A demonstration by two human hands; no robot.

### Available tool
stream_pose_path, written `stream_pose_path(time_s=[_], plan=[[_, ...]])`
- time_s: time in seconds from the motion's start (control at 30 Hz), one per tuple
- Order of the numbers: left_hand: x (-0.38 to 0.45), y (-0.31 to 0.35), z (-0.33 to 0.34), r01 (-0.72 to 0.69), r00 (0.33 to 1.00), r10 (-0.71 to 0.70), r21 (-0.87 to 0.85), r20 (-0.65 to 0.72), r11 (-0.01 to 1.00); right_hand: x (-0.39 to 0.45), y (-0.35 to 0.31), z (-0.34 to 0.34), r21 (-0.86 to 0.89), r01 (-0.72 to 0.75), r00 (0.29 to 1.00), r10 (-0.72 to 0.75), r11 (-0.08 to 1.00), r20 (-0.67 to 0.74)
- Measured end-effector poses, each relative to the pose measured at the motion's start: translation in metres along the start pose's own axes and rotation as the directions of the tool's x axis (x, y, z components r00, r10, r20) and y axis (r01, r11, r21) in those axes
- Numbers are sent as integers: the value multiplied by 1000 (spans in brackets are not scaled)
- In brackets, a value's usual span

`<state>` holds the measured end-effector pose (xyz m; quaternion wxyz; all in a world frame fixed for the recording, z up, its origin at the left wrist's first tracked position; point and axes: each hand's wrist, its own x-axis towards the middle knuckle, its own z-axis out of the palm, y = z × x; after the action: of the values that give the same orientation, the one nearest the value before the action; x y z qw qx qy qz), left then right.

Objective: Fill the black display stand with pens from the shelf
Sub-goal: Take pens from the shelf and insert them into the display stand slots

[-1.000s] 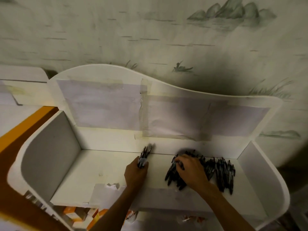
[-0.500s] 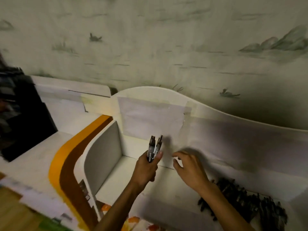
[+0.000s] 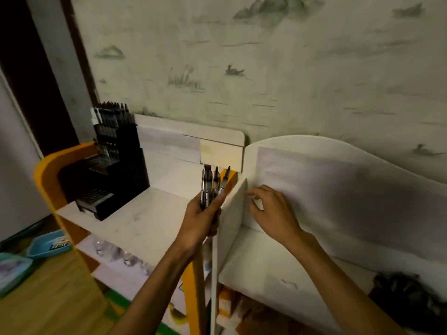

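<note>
pens (image 3: pixel 214 183) in left hand (image 3: pixel 200 220)

Landscape-patterned wallpaper (image 3: pixel 266 68) behind; blue trays (image 3: pixel 48 245) on the wooden floor (image 3: pixel 48 298) at lower left.

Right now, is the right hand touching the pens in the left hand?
Apart. The head view shows the white shelf divider between the right hand and the pens gripped in the left hand.

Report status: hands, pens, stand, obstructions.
Left hand grips bunch of pens, upright. Right hand loosely curled, holding nothing. Black display stand at left, top tier stocked. White divider panel beside left hand.
</note>
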<state>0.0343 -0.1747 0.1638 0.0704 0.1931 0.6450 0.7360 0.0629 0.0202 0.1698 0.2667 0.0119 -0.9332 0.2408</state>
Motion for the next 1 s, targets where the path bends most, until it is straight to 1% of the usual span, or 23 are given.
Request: stream_pose_path(time_s=[0.07, 0.13, 0.3, 0.4, 0.6, 0.73, 0.87, 1.0], plan=[[-3, 5, -45, -12, 1000, 13, 46, -27, 999, 5, -38, 19, -13, 31, 1000, -31, 999, -1], [-5, 8, -89, -15, 997, 18, 37, -75, 999, 11, -73, 40, -28, 59, 998, -60, 998, -2], [-4, 11, -183, -17, 991, 19, 20, -134, 1000, 25, -151, 94, -32, 47, 999, -46, 998, 5], [-1, 10, -228, 21, 988, -20, 11, -152, 1000, 34, -186, 125, -33, 45, 998, -44, 998, 33], [22, 4, -306, 130, 981, -130, -12, -145, 991, 65, -227, 182, -63, 14, 997, -9, 998, 80], [51, 2, -356, 108, 986, -110, -23, -123, 994, 96, -240, 225, -80, -5, 995, 13, 997, 104], [83, 0, -403, 64, 993, -60, 34, -104, 997, 133, -255, 275, -42, -49, 994, 52, 998, 96], [124, -5, -452, 126, 990, -120, 83, -77, 989, 174, -275, 322, -17, -83, 994, 84, 996, 75]])
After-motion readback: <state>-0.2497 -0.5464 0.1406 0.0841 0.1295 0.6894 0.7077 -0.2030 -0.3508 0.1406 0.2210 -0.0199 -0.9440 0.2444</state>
